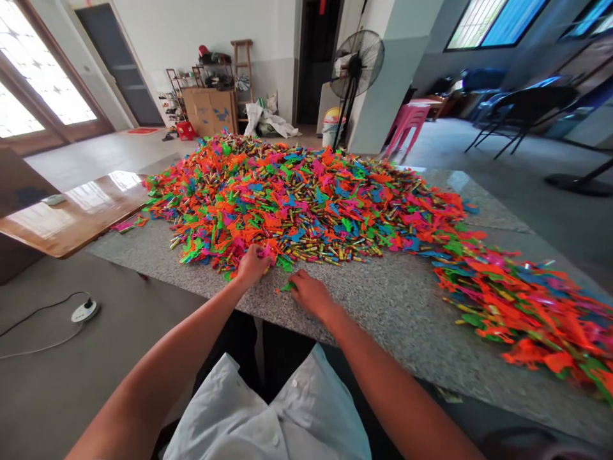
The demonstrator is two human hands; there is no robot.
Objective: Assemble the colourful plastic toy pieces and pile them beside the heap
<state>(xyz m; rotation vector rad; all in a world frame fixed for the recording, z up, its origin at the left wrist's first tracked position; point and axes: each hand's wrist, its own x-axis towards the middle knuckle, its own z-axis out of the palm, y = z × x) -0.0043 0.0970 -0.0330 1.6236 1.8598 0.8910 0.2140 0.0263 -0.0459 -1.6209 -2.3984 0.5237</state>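
A big heap of small, brightly coloured flat plastic pieces [268, 211] mixed with short shiny tubes [330, 250] covers the grey speckled tabletop [373, 287]. At the heap's front edge my left hand [253, 265] has its fingers closed on a pink plastic piece [265, 251]. To its right, over bare stone, my right hand [311, 292] pinches a small green plastic piece [288, 287]. The exact shapes of both pieces are too small to make out. Another green piece [285, 262] lies between the hands at the heap's edge.
A second spread of orange, green and pink pieces [536, 313] runs along the right side of the table. On the left, a glossy wooden board [81, 207] adjoins the stone top. A standing fan [357, 64] and a pink stool [412, 124] stand beyond the table.
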